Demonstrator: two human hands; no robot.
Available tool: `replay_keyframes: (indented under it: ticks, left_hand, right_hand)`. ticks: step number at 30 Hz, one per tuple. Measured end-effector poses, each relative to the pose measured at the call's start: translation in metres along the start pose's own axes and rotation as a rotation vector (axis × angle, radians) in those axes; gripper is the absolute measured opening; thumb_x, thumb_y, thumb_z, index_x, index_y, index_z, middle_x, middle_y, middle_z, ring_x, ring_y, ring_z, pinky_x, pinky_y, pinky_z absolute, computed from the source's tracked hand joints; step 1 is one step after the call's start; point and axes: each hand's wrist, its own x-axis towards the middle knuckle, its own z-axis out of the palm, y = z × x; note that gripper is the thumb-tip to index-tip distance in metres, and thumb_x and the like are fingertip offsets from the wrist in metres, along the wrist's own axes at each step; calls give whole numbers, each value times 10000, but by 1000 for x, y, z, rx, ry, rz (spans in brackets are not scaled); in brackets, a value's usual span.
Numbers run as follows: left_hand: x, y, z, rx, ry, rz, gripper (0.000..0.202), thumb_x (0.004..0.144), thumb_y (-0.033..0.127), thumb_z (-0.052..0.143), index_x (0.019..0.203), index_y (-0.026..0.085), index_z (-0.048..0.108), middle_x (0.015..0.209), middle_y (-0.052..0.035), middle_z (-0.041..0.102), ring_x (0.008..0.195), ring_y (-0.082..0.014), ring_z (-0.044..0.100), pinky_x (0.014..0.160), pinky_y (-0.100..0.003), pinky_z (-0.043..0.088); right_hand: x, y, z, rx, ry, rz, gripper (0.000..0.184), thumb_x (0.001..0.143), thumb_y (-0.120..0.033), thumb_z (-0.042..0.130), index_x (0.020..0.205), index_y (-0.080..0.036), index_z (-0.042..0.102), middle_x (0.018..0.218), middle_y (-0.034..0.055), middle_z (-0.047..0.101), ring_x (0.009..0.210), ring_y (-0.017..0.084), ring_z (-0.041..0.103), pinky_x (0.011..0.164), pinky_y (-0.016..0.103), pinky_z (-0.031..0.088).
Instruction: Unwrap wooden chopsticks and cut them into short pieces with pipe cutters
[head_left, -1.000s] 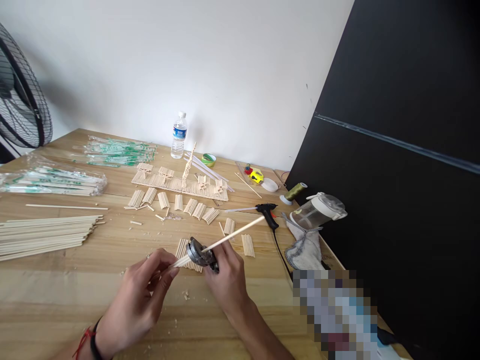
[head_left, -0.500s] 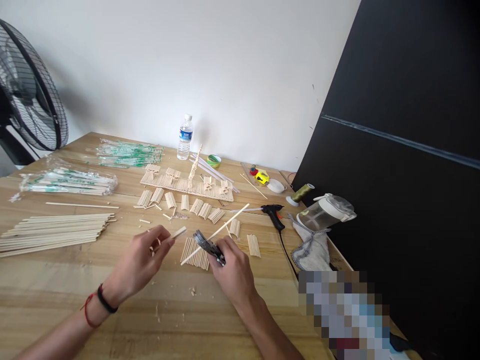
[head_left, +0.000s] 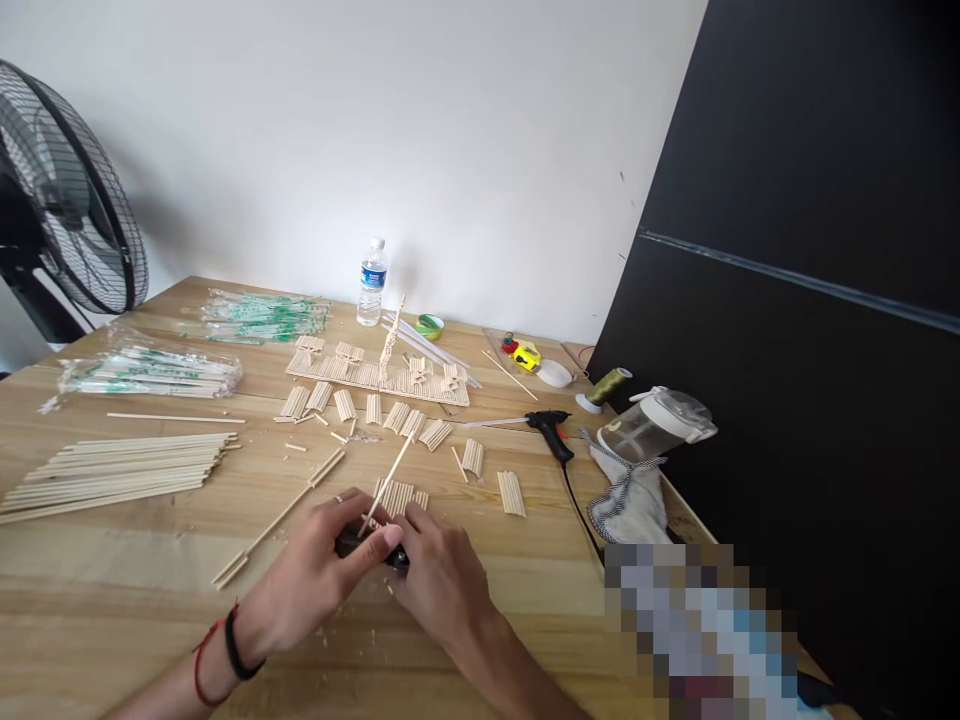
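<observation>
My right hand (head_left: 446, 575) is closed round dark-handled cutting pliers (head_left: 399, 560), mostly hidden by the fingers. A thin wooden stick (head_left: 390, 480) rises at a slant from the pliers. My left hand (head_left: 319, 555) is closed around the stick's lower end, its thumb across the pliers; the exact grip is partly covered. Just beyond the hands lies a flat panel of short sticks (head_left: 396, 497). Left of them, a long stick with short pieces at both ends (head_left: 281, 515) rests on the table.
Loose sticks (head_left: 127, 470) and bagged sticks (head_left: 150, 370) lie on the left. Behind small stick panels (head_left: 345, 405) stands a stick model (head_left: 360, 378), near a water bottle (head_left: 371, 285). A glue gun (head_left: 551, 430), cloth (head_left: 626, 500), thread spool (head_left: 607, 388) and clear jug (head_left: 652, 425) are on the right.
My left hand has let go of the stick with short end pieces, now on the table, and has moved right to the pliers. The stick at the pliers now stands more steeply.
</observation>
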Motion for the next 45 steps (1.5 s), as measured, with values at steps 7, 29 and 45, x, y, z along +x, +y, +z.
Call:
replay_keyframes:
  ticks: [7, 29, 45]
  left_hand:
    - [5, -20, 12, -159, -40, -206, 515, 984, 639, 468, 815, 176, 619, 646, 25, 592, 434, -105, 524, 429, -216, 376]
    - [9, -24, 4, -128, 144, -137, 561, 978, 659, 432, 803, 194, 693, 724, -2, 545, 629, -157, 510, 587, -261, 421]
    - [-4, -10, 12, 90, -279, 34, 533, 1072, 460, 347, 622, 201, 470, 590, 17, 489, 573, -143, 455, 606, -288, 338]
  right_hand:
    - [3, 0, 5, 2, -59, 5, 259, 820, -231, 813, 1062, -213, 722, 1026, 56, 735, 905, 252, 733, 749, 323, 530]
    - [3, 2, 1, -126, -60, -20, 205, 821, -269, 788, 1009, -205, 736, 995, 64, 740, 782, 225, 724, 637, 296, 459]
    - [-2, 13, -26, 783, 285, -120, 162, 965, -293, 637, 839, -202, 685, 763, 12, 635, 712, 165, 610, 674, 258, 474]
